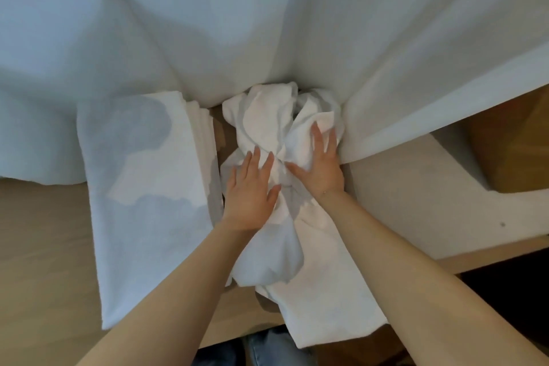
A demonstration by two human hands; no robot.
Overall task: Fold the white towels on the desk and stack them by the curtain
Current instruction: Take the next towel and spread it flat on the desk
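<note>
A crumpled heap of white towels (267,125) lies on the wooden desk (44,246) in front of me, reaching back to the curtain (267,24). My left hand (251,193) rests flat on the heap's near left part, fingers straight. My right hand (319,162) lies on the heap's right side with fingers spread and extended. One long towel (326,291) runs from under the heap toward me and hangs over the desk's front edge. To the left sits a stack of folded white towels (142,187), its far end against the curtain.
The pale curtain fills the whole upper view and drapes onto the desk at left and right. A white ledge (416,196) and a brown surface (520,142) lie to the right. Blue jeans (276,348) show below the desk's front edge.
</note>
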